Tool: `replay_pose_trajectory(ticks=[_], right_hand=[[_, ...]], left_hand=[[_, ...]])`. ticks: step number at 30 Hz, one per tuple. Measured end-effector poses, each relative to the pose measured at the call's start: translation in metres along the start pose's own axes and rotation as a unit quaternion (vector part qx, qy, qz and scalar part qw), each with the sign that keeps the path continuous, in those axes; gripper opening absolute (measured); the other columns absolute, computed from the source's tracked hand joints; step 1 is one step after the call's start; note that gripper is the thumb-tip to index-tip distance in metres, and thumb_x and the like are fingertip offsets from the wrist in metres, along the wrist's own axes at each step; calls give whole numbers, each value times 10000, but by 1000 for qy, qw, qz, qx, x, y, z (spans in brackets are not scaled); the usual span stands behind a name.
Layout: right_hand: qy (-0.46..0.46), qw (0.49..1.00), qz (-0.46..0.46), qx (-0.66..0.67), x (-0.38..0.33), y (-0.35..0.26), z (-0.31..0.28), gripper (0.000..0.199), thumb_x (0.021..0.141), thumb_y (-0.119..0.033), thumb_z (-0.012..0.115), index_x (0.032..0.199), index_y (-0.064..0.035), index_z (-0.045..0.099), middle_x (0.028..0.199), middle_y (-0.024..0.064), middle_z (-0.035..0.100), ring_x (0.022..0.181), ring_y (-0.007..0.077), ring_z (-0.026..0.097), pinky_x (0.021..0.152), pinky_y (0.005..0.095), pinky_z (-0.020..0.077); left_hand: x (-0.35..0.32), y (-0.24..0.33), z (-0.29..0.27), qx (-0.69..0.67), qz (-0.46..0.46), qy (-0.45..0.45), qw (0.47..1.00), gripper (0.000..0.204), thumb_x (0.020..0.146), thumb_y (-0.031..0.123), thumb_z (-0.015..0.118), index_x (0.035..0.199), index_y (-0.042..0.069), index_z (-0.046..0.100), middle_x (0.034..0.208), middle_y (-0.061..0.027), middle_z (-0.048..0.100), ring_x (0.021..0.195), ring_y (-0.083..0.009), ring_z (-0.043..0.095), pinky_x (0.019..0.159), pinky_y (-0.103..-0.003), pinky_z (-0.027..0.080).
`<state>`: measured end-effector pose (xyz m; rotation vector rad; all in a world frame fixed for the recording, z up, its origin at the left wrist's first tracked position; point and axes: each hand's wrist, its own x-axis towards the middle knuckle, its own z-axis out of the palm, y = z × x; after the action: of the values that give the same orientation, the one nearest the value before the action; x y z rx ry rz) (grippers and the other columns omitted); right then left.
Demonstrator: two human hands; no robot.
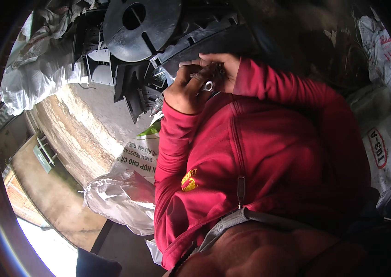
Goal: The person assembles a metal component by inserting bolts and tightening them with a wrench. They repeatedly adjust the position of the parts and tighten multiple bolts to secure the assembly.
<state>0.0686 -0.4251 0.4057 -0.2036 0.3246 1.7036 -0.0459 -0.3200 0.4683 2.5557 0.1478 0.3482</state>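
In front of my chest, my two hands meet with curled fingers around a small dark metal piece (pixel 209 86) that has a shiny ring-shaped end. My left hand (pixel 184 94) is closed on it, back of the hand upward. Against it from the other side, my right hand (pixel 227 74) is closed too; its fingers reach behind the left ones and are partly covered. Most of the piece is hidden between the fingers, so its exact kind does not show. By my left wrist is a small silvery metal fitting (pixel 157 105); what it joins to cannot be made out.
Beyond my hands lies a pile of black flat parts (pixel 131 83), topped by a large black disc (pixel 161 23) with a round hole and a slot. Clear plastic bags (pixel 38 81) hang at left. A printed white sack (pixel 135 159) is beside my left arm; another sack (pixel 380 143) stands at right.
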Motion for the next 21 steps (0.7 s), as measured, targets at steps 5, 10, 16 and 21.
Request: replay_pose_trajectory(ticks=[5,10,16,21], right_hand=[[74,997,-10,7,11,10,-3,315,863,-314,571,1021,-41,592,934,67,610,853,208,587,791,346,485],[72,997,-24,-3,13,6,-12,283,880,-302,537,996,-51,597,936,86,618,860,209,601,813,372,489],[33,996,-43,-75,7,7,6,359,916,-310,458,1093,-13,556,1054,128,609,1000,256,589,880,400,480],[-5,992,-14,-123,9,10,24,505,940,-370,378,1289,-7,418,1228,140,520,1101,246,528,960,388,418]], left_hand=[[-9,-3,12,58,-27,17,998,411,705,261,677,1094,147,608,900,-119,587,638,-276,628,519,-350,504],[-2,5,3,14,-71,23,997,300,703,210,699,973,111,614,868,-110,588,682,-279,624,549,-343,501],[-14,-3,-26,-441,-189,102,871,211,733,-10,681,928,25,609,894,-36,632,636,-51,540,546,-198,441],[-38,-30,-27,-233,-155,122,952,193,744,-29,662,924,26,620,813,-36,642,651,-63,560,553,-212,449]])
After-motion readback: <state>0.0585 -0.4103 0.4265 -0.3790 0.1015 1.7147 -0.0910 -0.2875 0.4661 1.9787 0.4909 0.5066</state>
